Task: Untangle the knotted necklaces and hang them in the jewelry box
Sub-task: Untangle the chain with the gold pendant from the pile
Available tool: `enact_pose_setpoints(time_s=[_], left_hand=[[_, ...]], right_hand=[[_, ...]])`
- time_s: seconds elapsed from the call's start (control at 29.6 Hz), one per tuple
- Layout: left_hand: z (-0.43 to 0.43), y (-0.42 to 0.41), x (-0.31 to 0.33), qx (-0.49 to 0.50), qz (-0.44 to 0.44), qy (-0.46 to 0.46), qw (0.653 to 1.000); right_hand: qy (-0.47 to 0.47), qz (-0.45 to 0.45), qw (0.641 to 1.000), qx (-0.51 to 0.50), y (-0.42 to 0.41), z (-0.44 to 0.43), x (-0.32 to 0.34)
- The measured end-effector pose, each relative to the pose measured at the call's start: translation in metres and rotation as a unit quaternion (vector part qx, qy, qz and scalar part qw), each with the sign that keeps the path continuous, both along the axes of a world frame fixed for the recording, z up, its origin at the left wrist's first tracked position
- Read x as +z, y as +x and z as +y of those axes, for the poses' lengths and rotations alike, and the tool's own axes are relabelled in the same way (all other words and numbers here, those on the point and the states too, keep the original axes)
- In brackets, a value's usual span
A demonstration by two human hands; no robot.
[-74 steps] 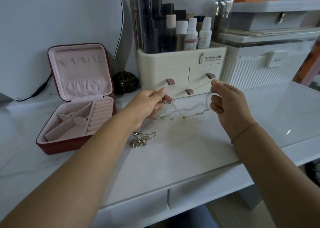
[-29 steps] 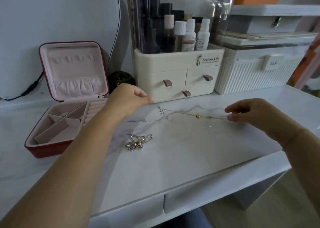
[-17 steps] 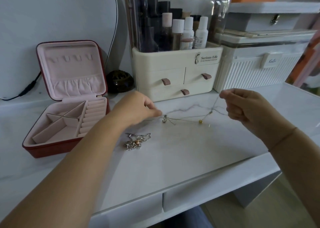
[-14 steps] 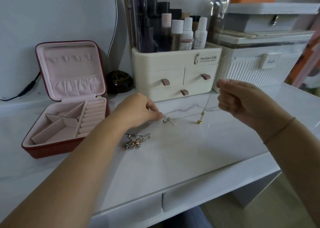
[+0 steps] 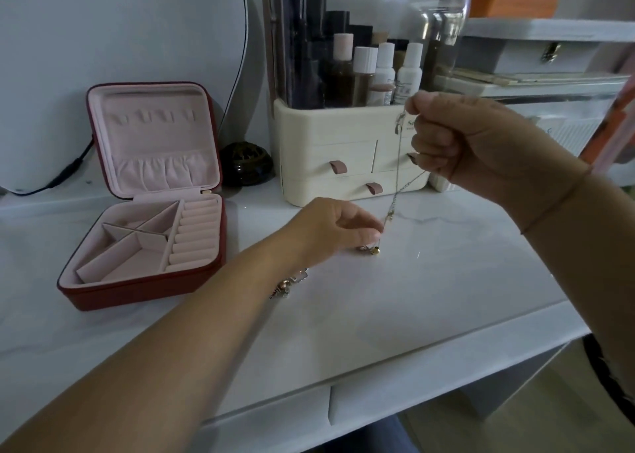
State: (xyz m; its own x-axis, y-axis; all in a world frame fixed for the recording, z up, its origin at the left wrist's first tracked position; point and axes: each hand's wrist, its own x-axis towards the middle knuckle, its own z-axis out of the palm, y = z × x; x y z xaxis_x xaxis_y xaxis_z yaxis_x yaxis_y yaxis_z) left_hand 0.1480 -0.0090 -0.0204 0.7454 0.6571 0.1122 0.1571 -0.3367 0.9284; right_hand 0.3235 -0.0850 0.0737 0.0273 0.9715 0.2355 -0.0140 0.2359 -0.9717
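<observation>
Head view: a fine metal necklace (image 5: pixel 398 163) runs nearly upright, its top pinched between the thumb and curled fingers of the right hand (image 5: pixel 474 150). Its lower end, by a round gold bead (image 5: pixel 377 251), is pinched under the bent fingertips of the left hand (image 5: pixel 330 232) on the glossy marbled tabletop (image 5: pixel 412 298). Well left of those fingertips sits the open jewelry box (image 5: pixel 137 294), red-shelled and pink-lined.

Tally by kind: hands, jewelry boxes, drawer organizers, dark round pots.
Hands: 2, left hand, right hand, both pinching the necklace chain
Jewelry box: 1
Drawer organizer: 1
Dark round pot: 1
Total: 5
</observation>
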Motion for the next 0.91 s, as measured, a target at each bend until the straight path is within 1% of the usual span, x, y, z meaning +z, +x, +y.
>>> enact_pose_setpoints(time_s=[0.14, 0.27, 0.44, 0.68, 0.71, 0.78, 0.91], left_hand=[[-0.002, 0.003, -0.005, -0.015, -0.019, -0.028, 0.999], [-0.003, 0.006, -0.010, -0.019, 0.029, 0.060, 0.998], [-0.002, 0.006, -0.010, 0.007, 0.027, 0.083, 0.996], [0.006, 0.005, -0.009, 0.071, 0.016, 0.028, 0.997], [0.008, 0.006, -0.008, 0.086, 0.003, 0.021, 0.996], [0.010, 0.006, -0.004, 0.111, -0.058, -0.024, 0.992], [0.013, 0.004, 0.002, 0.152, -0.147, -0.090, 0.973]], right_hand=[[0.003, -0.012, 1.000, -0.005, 0.005, -0.003, 0.005], [0.005, -0.034, 0.999, -0.006, 0.012, -0.007, 0.008], [0.004, -0.062, 0.998, -0.010, 0.031, -0.017, 0.006], [-0.022, -0.144, 0.987, -0.061, 0.061, -0.044, -0.015], [-0.027, -0.163, 0.984, -0.065, 0.064, -0.047, -0.018], [-0.039, -0.209, 0.974, -0.074, 0.069, -0.053, -0.025], [-0.065, -0.303, 0.947, -0.083, 0.062, -0.061, -0.036]])
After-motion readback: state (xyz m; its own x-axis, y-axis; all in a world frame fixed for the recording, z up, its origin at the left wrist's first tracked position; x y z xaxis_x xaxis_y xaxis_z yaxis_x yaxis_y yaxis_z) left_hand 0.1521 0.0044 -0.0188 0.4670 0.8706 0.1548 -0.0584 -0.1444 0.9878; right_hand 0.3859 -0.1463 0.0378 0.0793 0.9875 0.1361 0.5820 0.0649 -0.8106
